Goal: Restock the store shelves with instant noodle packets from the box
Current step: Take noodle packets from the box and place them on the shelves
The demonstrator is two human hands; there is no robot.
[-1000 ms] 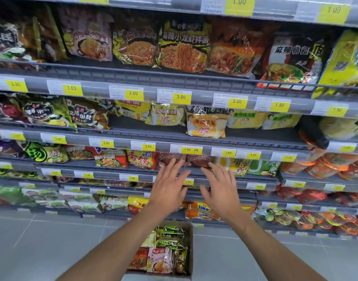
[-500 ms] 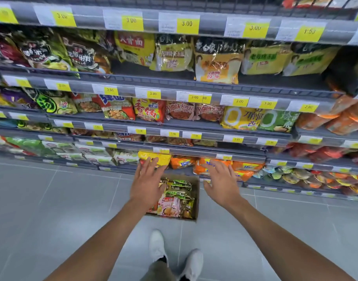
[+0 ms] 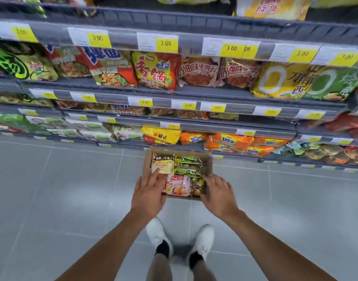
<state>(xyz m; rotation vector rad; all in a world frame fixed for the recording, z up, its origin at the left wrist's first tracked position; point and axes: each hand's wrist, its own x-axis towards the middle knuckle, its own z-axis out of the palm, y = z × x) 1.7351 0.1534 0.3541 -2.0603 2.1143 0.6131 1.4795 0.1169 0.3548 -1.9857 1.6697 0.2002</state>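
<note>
Open cardboard box [image 3: 209, 166] holds assorted noodle packets [image 3: 178, 185].

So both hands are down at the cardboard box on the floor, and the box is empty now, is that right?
Not quite: the head view shows the cardboard box holding noodle packets. Both the left hand and right hand are indeed down at it, on the floor.

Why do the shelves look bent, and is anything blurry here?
Head view: the wide lens bows the shelf rails into curves; price tags at the far edges smear with blur, while the box and both hands stay fairly sharp; lighting is even, with little glare.
</note>
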